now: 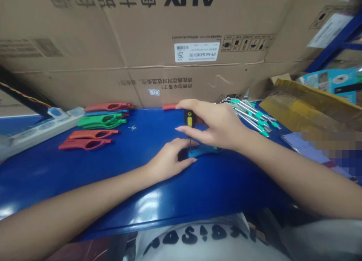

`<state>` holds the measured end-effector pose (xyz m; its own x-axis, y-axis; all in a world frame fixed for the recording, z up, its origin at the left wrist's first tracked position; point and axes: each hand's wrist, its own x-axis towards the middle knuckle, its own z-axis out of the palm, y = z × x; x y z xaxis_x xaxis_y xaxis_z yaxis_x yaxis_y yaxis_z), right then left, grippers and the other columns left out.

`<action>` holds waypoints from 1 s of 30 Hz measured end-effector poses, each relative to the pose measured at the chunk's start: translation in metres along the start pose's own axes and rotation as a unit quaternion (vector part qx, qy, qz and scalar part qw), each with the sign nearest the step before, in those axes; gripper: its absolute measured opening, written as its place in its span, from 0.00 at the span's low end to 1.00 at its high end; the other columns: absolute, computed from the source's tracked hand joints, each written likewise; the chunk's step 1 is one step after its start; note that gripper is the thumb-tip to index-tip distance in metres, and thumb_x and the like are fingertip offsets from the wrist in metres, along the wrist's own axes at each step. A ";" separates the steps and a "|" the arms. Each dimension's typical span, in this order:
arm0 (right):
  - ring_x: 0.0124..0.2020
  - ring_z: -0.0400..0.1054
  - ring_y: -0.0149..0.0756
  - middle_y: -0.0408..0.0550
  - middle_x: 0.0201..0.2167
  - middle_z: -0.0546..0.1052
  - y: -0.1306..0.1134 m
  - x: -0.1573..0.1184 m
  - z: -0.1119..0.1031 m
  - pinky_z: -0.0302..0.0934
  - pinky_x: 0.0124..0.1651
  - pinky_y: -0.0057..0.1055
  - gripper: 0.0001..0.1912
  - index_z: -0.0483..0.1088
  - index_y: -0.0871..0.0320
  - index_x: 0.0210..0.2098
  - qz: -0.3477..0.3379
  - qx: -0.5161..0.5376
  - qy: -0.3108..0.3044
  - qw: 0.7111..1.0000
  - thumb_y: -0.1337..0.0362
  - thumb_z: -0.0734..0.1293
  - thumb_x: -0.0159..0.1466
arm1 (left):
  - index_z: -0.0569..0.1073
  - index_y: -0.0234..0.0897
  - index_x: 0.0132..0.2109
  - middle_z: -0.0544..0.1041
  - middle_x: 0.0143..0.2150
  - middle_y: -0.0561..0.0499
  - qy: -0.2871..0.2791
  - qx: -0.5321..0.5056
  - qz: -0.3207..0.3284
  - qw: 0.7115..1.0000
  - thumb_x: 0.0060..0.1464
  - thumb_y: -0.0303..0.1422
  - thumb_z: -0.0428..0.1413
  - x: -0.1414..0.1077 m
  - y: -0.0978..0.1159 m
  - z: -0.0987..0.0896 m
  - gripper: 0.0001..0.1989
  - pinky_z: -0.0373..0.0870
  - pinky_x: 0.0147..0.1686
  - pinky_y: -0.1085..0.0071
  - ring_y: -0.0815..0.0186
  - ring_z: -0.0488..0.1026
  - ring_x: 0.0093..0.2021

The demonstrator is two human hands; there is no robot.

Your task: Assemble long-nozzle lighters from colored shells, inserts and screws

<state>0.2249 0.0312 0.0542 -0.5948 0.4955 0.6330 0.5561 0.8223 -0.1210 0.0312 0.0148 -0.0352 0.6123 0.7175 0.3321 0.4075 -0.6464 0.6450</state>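
My right hand (209, 121) is wrapped round a black and yellow screwdriver (189, 119), held upright with its shaft pointing down. The tip meets the left end of a blue plastic casing (205, 150) lying on the blue table (147, 200). From the left, my left hand (169, 159) grips that same end between thumb and fingers. Part of the casing lies hidden behind my hands. A red piece (169, 106) rests just beyond my right hand, partly covered by it.
Red casings (85, 143) and green casings (98, 121) lie at the left beside a white power strip (42, 129). Small screws (132, 128) sit near them. Metal rods with green parts (254, 115) are piled at the right. A large cardboard box (147, 38) stands behind.
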 end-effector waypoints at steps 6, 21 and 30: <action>0.42 0.75 0.33 0.52 0.55 0.75 -0.003 -0.009 -0.005 0.70 0.43 0.31 0.19 0.63 0.57 0.63 0.042 0.131 0.000 0.990 0.62 0.56 0.75 | 0.75 0.40 0.53 0.81 0.51 0.50 -0.013 0.003 0.003 1.000 0.57 0.32 0.64 0.000 0.002 -0.002 0.17 0.71 0.55 0.59 0.59 0.77 0.51; 0.44 0.75 0.39 0.51 0.47 0.79 -0.002 -0.019 -0.002 0.71 0.48 0.36 0.18 0.70 0.54 0.56 0.013 0.071 0.089 0.993 0.55 0.65 0.70 | 0.74 0.42 0.56 0.79 0.54 0.49 -0.038 -0.006 0.025 0.999 0.58 0.31 0.62 -0.002 0.006 -0.006 0.19 0.69 0.58 0.59 0.58 0.75 0.54; 0.41 0.74 0.38 0.52 0.48 0.78 0.001 -0.022 0.010 0.71 0.44 0.33 0.22 0.70 0.56 0.56 0.023 0.098 0.094 0.991 0.51 0.68 0.67 | 0.73 0.41 0.56 0.79 0.54 0.48 -0.055 -0.013 0.037 0.998 0.60 0.31 0.60 -0.005 0.006 -0.009 0.17 0.70 0.58 0.59 0.58 0.75 0.55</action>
<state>0.2324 0.0236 0.0324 -0.4431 0.4879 0.7521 0.4461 0.8477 -0.2871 0.0242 0.0096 -0.0267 0.7108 0.6348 0.3030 0.3414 -0.6880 0.6404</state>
